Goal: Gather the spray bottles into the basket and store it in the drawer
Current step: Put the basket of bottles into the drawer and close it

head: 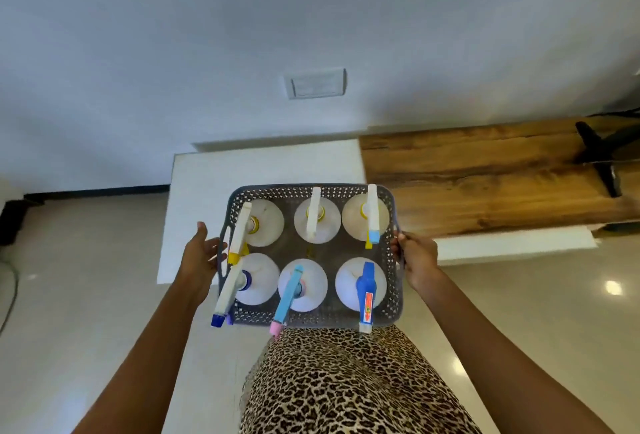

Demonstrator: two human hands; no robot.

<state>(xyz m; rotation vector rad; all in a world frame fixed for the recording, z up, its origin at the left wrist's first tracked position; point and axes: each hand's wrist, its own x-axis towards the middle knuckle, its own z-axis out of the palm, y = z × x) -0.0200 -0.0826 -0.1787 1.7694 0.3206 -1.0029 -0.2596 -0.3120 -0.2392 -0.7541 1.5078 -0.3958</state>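
- Head view, nearest: leopard-print garment (346, 381) at bottom centre, directly under the near rim of the carried load.
- Grey perforated plastic basket with side handles (393, 312), held in the air in front of the body, above the floor and the near edge of the white unit; not resting on anything.
- Six translucent white spray bottles (258, 277), upright in two rows of three inside the basket. Near row: white trigger with dark blue nozzle, light blue trigger with pink nozzle, dark blue trigger with labelled nozzle. All three near nozzles overhang the front rim.
- Left hand (201, 257): at the left handle, fingers curled loosely, palm partly open; firm closure cannot be told.
- Right hand (417, 260): wrapped closed around the right handle.
- Glossy beige tiled floor (86, 295): below and to both sides.
- White low cabinet top (270, 170): beyond the basket; no drawer front visible.
- Wooden plank surface (485, 173): farther right.
- White wall plate (316, 83): on the far wall.
- Risk, judged: loose left hold could tilt the basket leftward, toppling bottles.
- Risk, judged: overhanging nozzles could catch the drawer edge or garment, dragging a bottle out.
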